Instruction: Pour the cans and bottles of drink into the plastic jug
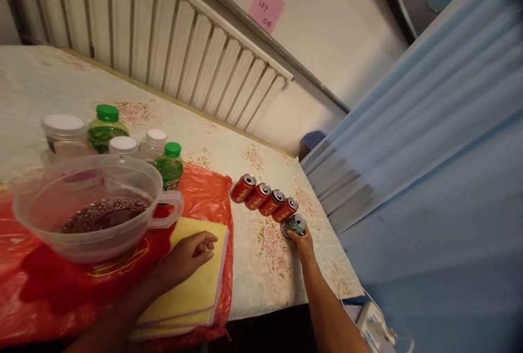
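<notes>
My right hand (303, 243) is wrapped round a green and silver can (295, 224), which stands at the near end of a row of red cans (258, 196) with open tops. Over a stack of yellow cloths or sheets (200, 282) rests my left hand (195, 252), its fingers loosely curled and nothing visible in them. To its left, a clear plastic basin (93, 238) with a handle holds dark red, bubbly liquid. The basin stands on a red plastic sheet (208, 189).
Behind the basin are green-capped bottles (107, 129) and white-lidded jars (65, 138). A white radiator (180, 42) runs along the wall behind the flowered tablecloth (229, 146). Blue curtains (417, 151) hang at the right, with a power strip (373, 323) below the table's right edge.
</notes>
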Motion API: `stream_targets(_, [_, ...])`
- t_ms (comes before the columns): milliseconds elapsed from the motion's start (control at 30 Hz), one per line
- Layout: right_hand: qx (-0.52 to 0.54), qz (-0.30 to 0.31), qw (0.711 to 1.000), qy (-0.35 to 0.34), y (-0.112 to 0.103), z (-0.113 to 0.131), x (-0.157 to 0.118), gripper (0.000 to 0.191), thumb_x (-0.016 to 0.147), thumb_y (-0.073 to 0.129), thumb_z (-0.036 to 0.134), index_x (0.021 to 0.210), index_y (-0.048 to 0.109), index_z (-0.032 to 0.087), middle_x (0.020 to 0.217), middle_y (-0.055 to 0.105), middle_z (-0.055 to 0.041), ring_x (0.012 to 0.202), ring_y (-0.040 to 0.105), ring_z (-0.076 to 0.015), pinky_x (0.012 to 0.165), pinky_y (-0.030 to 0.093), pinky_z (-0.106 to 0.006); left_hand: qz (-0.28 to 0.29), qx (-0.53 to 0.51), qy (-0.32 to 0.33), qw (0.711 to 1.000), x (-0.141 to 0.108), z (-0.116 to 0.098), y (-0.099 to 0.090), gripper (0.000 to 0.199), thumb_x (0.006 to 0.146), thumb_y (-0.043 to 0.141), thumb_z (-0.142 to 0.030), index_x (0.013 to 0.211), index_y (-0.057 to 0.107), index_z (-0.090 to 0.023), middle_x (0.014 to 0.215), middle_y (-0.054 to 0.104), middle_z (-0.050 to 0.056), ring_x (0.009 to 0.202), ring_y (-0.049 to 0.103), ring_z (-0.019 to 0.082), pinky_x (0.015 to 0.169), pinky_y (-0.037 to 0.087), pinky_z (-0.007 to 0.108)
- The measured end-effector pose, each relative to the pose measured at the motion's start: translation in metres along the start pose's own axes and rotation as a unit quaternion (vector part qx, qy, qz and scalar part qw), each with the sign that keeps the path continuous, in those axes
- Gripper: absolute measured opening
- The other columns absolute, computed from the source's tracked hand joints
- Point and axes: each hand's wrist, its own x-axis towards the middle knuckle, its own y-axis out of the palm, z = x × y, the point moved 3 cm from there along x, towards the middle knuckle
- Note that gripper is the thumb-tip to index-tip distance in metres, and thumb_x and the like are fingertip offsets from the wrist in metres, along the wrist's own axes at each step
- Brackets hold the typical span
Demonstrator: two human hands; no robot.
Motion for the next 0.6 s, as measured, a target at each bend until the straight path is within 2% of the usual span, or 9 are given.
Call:
stream_targets(133, [-0.015, -0.043, 0.999, 0.003, 0.004, 0.005, -0.004, 0.053, 0.044, 0.081, 0.035, 0.090, 0.066, 0.016, 0.081, 0.071, -0.0033, 0.076, 0.064, -0.0241, 0.073, 0.052, -0.038, -0.002, -0.014, 0.001, 1.000, -0.002, -0.004, 0.000, 0.039, 0.078, 0.056, -0.042, 0.107, 0.064, -0.017, 0.091, 0.068, 0.006, 0.087, 0.063, 0.022, 0.081, 0.051, 0.035])
stream_targets(267, [-0.026, -0.055, 0.998, -0.009, 0.015, 0.018, -0.029, 0.051, 0.047, 0.080, 0.035, 0.093, 0.066, 0.016, 0.083, 0.071, -0.0039, 0.076, 0.065, -0.0243, 0.071, 0.052, -0.036, -0.009, -0.021, 0.001, 1.000, -0.003, -0.006, 0.000, 0.036, 0.076, 0.057, -0.039, 0.104, 0.063, -0.018, 0.090, 0.067, 0.005, 0.084, 0.063, 0.021, 0.080, 0.051, 0.034])
stream_targets(433, [-0.030, 0.014, 0.998, -0.044, 0.044, 0.055, -0.075, 0.059, 0.054, 0.079, 0.030, 0.109, 0.066, 0.015, 0.098, 0.073, -0.0066, 0.088, 0.067, -0.0257, 0.079, 0.053, -0.036, -0.010, -0.005, 0.007, 1.000, -0.005, -0.005, 0.000, 0.036, 0.077, 0.056, -0.037, 0.106, 0.064, -0.017, 0.091, 0.066, 0.004, 0.079, 0.060, 0.018, 0.075, 0.049, 0.031])
stream_targets(600, [-0.043, 0.109, 0.987, -0.107, 0.091, 0.122, -0.103, 0.068, 0.054, 0.080, 0.027, 0.119, 0.063, 0.015, 0.110, 0.071, -0.0101, 0.099, 0.066, -0.0282, 0.088, 0.052, -0.038, -0.011, -0.013, 0.018, 1.000, -0.010, -0.005, 0.000, 0.034, 0.078, 0.054, -0.030, 0.107, 0.063, -0.015, 0.090, 0.064, 0.004, 0.080, 0.059, 0.017, 0.074, 0.048, 0.028])
